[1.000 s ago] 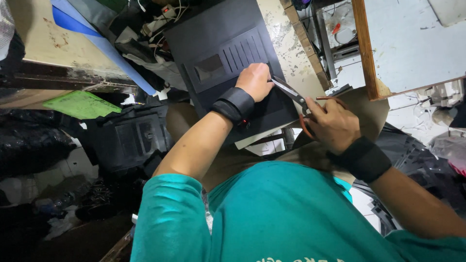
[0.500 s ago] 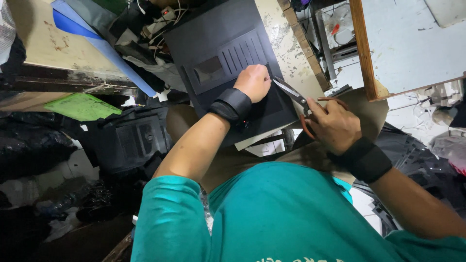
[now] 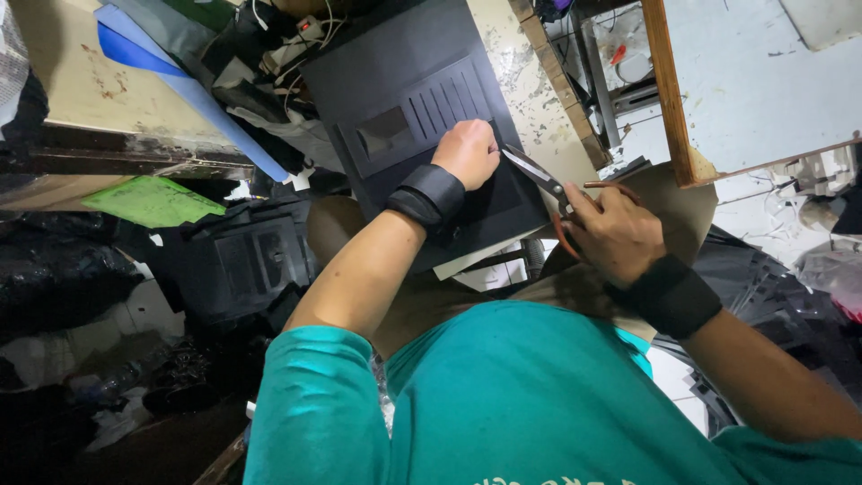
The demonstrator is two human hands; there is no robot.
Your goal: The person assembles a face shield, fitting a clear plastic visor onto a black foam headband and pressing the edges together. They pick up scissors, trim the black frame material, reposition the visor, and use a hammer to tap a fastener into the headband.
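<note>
Now: two hands at a black panel, scissors at its edge

We look down over a teal shirt. Our left hand, wrist in a black band, reaches forward and rests curled, knuckles up, pressing on the black slotted panel lying on the worn table. Our right hand, arm bent in from the right, grips red-handled scissors, fingers closed around the handles, blades pointing at the panel's right edge, just beside the left hand.
</note>
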